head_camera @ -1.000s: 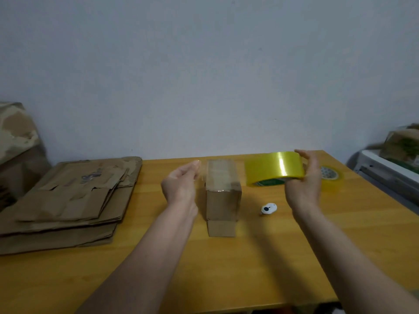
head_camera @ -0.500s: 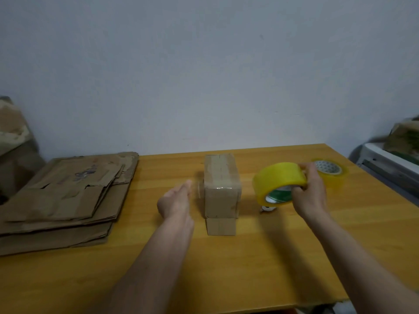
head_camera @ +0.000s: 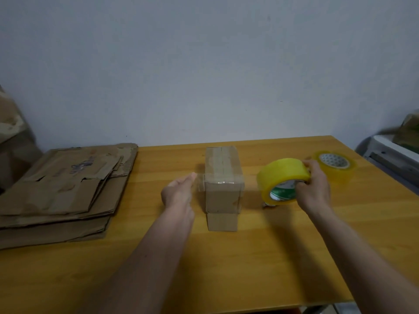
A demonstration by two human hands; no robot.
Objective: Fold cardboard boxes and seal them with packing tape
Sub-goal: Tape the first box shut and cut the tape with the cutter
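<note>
The box (head_camera: pixel 223 177) stood between both hands, long axis running away from the person; left hand (head_camera: pixel 179 193) flat-fingered just beside it, right hand (head_camera: pixel 314 189) gripping the tape roll (head_camera: pixel 282 177).

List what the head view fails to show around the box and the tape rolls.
- Small white object: mostly hidden behind the held tape roll in the right hand.
- Left hand: blurred, so contact with the clear tape end beside the box is unclear.
- Box's far and right sides: hidden by the box itself.
- Flattened cardboard stack: cut off by the left edge.
</note>
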